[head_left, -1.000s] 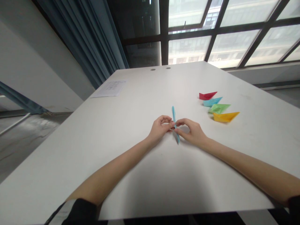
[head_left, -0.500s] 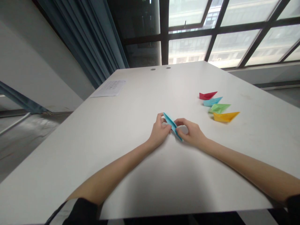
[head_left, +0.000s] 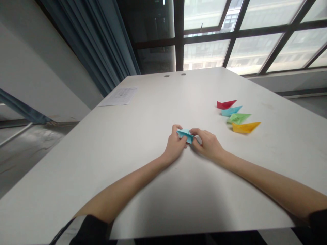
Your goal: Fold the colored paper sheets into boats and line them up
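A small folded light-blue paper boat point(head_left: 185, 134) is held just over the table, between both hands. My left hand point(head_left: 175, 143) pinches its left end, with the thumb on the near side and fingers behind. My right hand point(head_left: 207, 143) grips the right end between thumb and fingertips, which hide part of that end. To the right stand folded paper boats in a slanting row: a red boat point(head_left: 226, 104), a blue boat point(head_left: 231, 111), a green boat point(head_left: 238, 118) and a yellow boat point(head_left: 246, 128).
The white table point(head_left: 148, 190) reaches from my body toward the window point(head_left: 206, 52). A printed paper sheet point(head_left: 119, 96) lies near its far left edge. Beyond that edge hangs a blue curtain point(head_left: 94, 41). Two round grey discs show at the table's far end.
The held blue paper has turned from a steep slant to nearly level, and its folds now stand wider apart. Both hands have barely shifted. The row of boats stays put.
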Motion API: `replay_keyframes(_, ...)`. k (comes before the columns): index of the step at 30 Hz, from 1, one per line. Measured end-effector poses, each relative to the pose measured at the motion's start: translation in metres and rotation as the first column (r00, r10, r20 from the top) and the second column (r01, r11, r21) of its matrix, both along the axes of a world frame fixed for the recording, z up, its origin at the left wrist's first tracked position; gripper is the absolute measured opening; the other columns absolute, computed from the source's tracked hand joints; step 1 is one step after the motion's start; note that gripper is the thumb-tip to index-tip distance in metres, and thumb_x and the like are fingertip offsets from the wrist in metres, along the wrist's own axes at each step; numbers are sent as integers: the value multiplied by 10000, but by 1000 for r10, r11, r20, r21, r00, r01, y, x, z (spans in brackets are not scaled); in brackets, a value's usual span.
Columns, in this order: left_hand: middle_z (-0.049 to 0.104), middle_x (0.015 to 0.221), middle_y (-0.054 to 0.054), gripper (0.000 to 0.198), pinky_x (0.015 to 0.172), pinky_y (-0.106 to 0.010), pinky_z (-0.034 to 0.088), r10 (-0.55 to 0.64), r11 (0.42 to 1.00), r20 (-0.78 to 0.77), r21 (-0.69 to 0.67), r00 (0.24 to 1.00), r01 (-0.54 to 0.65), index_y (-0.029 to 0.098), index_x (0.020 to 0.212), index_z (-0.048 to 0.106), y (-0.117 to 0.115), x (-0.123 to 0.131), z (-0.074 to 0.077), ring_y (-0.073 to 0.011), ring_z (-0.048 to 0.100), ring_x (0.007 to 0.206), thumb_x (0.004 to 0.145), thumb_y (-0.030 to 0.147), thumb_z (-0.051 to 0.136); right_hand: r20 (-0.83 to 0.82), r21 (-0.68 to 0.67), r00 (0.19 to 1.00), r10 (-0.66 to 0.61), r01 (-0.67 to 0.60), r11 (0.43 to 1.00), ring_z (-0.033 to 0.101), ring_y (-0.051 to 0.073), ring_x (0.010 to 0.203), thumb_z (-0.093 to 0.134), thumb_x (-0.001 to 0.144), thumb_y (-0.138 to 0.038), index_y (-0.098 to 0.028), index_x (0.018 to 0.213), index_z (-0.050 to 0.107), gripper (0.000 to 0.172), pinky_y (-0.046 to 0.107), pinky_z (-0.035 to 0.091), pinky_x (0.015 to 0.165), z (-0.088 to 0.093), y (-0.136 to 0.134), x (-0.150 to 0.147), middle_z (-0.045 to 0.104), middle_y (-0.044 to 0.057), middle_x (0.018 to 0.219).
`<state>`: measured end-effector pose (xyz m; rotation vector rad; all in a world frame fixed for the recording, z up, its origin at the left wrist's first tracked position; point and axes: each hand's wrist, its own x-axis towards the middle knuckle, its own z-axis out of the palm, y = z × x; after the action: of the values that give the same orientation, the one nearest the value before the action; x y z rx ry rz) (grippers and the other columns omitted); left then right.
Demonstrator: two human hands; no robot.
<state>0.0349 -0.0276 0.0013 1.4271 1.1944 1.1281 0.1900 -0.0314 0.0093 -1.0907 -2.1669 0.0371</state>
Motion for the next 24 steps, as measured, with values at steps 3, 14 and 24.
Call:
replay_keyframes(3,499,626,87,241,470,-161,390,-11,1000,-22,10,1000,11,239,905,328,-1,1,1,-70,517,486,741,233,505,21,-33,1000,-1,2,999,617,203,780,494,784,-174,-193,1010,500,227,317,467,715,-1,1,-2,655,48,867)
replay_keyframes(14,464,739,59,288,541,-189,344,40,985,-268,171,963,7,210,871,359,-4,-3,15,-66,434,553,647,76,480,-58,-46,997,45,-48,998,591,172,804,450,769,-83,-194,973,519,242,285,471,716,2,11,2,597,51,913)
replay_keyframes(24,524,785,36,283,618,-214,377,105,976,-272,213,956,-47,214,950,394,-4,1,14,-97,496,636,703,135,507,-59,-14,995,75,-76,997,585,166,784,463,754,-78,-195,992,519,271,278,469,707,4,4,-3,598,45,920)
